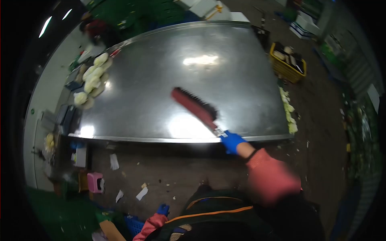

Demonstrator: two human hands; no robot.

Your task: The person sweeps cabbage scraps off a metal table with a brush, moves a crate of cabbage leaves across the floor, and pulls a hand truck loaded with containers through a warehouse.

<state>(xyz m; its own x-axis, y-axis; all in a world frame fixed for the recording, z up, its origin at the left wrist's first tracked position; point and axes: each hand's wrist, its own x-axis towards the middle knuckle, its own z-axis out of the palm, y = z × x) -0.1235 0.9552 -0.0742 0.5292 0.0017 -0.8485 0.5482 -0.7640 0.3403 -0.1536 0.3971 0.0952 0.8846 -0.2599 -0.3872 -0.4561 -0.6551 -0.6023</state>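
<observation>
And here's the brush (194,108), out over the near half of the steel surface (144,80), a long dark-red block with a row of black bristles down one side and a narrower, pale section by the grip. The right hand (232,142), gloved in blue, has its fingers wrapped round the handle, right above the near edge! Look at the line of it: the long axis cuts diagonally, handle toward the wearer's right, tip pointing away and to the left, bristles facing the far right side. Whether they touch the metal, I can't tell. There's a whitish, label-like patch (219,132) near the handle, but no lettering is readable. Down low, the left hand (163,209), blue-gloved too, hangs beside the body; open or closed, can't tell.
</observation>
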